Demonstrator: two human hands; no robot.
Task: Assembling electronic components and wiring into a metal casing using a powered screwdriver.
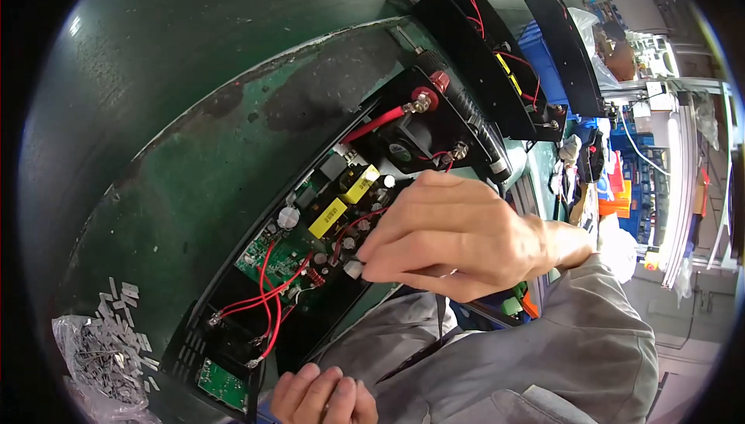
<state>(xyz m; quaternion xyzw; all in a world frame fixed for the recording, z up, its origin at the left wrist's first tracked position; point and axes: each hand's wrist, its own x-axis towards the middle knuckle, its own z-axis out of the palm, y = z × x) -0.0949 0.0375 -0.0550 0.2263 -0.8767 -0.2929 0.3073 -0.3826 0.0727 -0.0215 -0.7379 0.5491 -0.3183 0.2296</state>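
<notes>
An open black metal case (pixel 226 276), apparently a power inverter, lies slantwise with its circuit board (pixel 268 257) exposed. Two yellow-wrapped transformers (pixel 328 218), round capacitors (pixel 288 217), red wires (pixel 272 293) and a fan (pixel 400 151) show inside. Over the board's near edge, my right hand (pixel 458 238) is closed in a pinch. A small whitish piece (pixel 353 269) shows at its fingertips; whether it is held or fixed to the board I cannot tell. My left hand (pixel 324 397) is curled by the case's lower end, and whatever its fingers hold is hidden.
An open plastic bag (pixel 74 346) spills small grey pieces (pixel 116 307) at the left. Beyond the case lies a black cylindrical electric screwdriver (pixel 458 94). Another open case (pixel 497 59) and a black cover (pixel 566 43) stand farther back, near a blue bin (pixel 539 55).
</notes>
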